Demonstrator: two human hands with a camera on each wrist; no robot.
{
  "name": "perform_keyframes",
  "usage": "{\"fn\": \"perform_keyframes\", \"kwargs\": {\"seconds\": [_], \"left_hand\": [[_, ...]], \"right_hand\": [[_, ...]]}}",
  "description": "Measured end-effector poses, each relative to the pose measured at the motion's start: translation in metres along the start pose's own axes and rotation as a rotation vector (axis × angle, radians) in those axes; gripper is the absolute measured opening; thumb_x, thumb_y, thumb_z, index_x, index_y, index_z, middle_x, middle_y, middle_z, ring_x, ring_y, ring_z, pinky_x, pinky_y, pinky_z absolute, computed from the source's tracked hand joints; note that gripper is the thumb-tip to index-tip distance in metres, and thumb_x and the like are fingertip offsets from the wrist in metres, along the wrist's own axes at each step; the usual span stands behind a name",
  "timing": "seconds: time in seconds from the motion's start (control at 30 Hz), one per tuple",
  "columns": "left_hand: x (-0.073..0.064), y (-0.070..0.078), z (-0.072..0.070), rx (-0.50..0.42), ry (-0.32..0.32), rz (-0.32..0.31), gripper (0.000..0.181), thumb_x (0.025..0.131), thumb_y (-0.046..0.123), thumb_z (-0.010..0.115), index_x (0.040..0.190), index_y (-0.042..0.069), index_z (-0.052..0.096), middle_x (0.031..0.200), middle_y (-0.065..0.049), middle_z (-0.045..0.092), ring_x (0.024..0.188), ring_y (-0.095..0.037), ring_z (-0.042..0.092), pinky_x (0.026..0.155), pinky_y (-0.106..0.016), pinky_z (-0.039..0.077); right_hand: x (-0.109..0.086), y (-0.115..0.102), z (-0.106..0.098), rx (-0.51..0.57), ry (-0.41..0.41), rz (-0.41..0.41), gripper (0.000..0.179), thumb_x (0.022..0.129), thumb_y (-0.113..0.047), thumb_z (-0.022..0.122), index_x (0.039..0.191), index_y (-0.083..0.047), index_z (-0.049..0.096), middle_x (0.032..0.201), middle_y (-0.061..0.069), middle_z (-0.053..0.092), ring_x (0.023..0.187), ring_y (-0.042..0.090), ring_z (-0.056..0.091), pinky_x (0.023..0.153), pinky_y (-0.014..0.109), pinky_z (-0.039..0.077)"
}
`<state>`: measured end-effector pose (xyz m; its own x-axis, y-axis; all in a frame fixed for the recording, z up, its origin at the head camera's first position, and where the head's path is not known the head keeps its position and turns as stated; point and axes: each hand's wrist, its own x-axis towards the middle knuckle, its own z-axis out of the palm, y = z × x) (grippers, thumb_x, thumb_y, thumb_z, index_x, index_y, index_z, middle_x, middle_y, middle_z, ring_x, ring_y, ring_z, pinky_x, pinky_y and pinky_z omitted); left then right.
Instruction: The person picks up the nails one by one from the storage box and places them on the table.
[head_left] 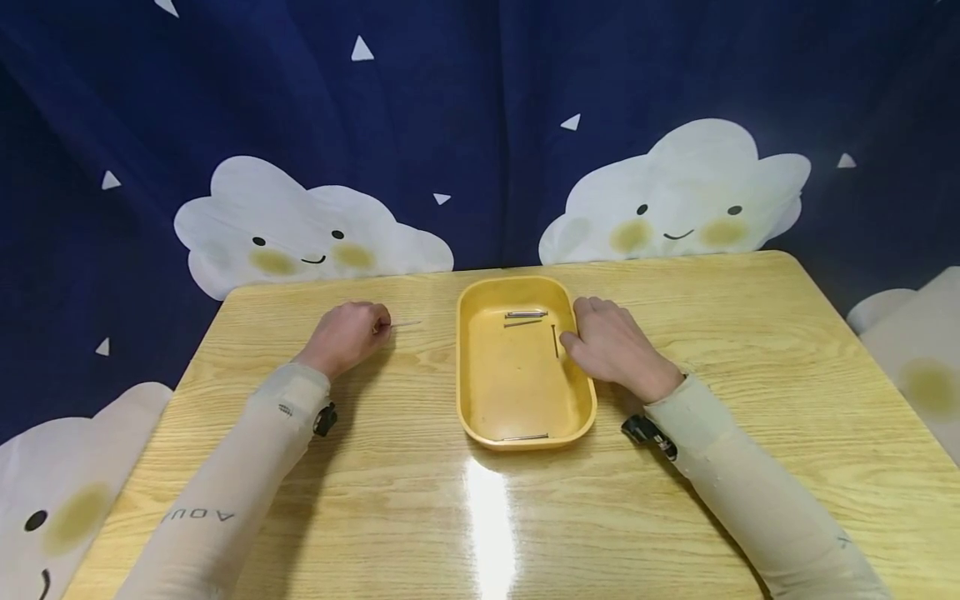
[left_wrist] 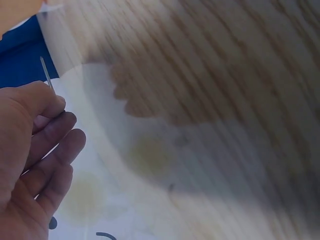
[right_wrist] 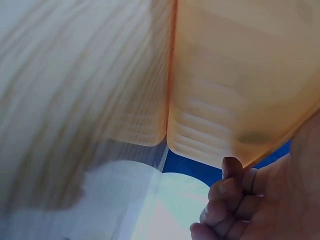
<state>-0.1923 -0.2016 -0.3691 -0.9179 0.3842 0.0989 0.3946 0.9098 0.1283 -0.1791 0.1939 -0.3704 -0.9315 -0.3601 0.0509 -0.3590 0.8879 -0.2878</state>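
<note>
My left hand (head_left: 347,335) is over the table to the left of the yellow tray (head_left: 510,387), pinching a thin metal nail (left_wrist: 47,75) between thumb and forefinger. The nail's pointed end sticks out past the fingertips, toward the tray in the head view. On the tray's right side, my right hand (head_left: 615,346) grips the rim, thumb over the edge and fingers along the outer wall (right_wrist: 215,110). Inside, several nails (head_left: 527,314) lie close together near the far end. Another nail (head_left: 556,342) is near the right wall, and one nail (head_left: 525,437) lies along the near wall.
A light wooden table (head_left: 390,500) carries the tray. Behind it hangs a dark blue curtain (head_left: 480,100) with smiling white clouds and small triangles, meeting the table's far edge. A bright reflection shows on the wood in front of the tray.
</note>
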Motion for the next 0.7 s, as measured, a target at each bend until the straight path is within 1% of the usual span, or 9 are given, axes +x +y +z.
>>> {"fn": "perform_keyframes", "kwargs": {"seconds": [0.23, 0.43, 0.7], "left_hand": [[-0.0013, -0.0036, 0.0052, -0.006, -0.019, 0.000, 0.013, 0.097, 0.015, 0.067, 0.097, 0.006, 0.076, 0.093, -0.009, 0.078, 0.082, -0.025, 0.073, 0.078, -0.044, 0.060], [-0.0004, -0.0049, 0.0069, -0.022, -0.031, -0.005, 0.014, 0.097, 0.014, 0.066, 0.098, 0.007, 0.077, 0.094, -0.009, 0.078, 0.085, -0.026, 0.074, 0.081, -0.045, 0.060], [0.0001, -0.0072, 0.0100, -0.020, -0.040, -0.004, 0.014, 0.095, 0.011, 0.064, 0.097, 0.008, 0.078, 0.092, -0.009, 0.078, 0.082, -0.024, 0.073, 0.080, -0.045, 0.060]], "right_hand": [[0.0007, 0.0001, 0.0005, 0.001, -0.003, 0.002, 0.023, 0.097, -0.026, 0.052, 0.094, -0.003, 0.052, 0.084, 0.013, 0.052, 0.077, 0.030, 0.049, 0.070, 0.038, 0.039], [0.0011, 0.0002, 0.0006, 0.000, 0.003, 0.005, 0.024, 0.097, -0.026, 0.052, 0.095, -0.002, 0.052, 0.084, 0.013, 0.053, 0.077, 0.031, 0.050, 0.069, 0.038, 0.039], [0.0008, -0.0002, 0.0000, 0.005, -0.010, 0.016, 0.025, 0.097, -0.026, 0.051, 0.097, -0.001, 0.053, 0.086, 0.014, 0.053, 0.079, 0.031, 0.050, 0.071, 0.039, 0.040]]}}
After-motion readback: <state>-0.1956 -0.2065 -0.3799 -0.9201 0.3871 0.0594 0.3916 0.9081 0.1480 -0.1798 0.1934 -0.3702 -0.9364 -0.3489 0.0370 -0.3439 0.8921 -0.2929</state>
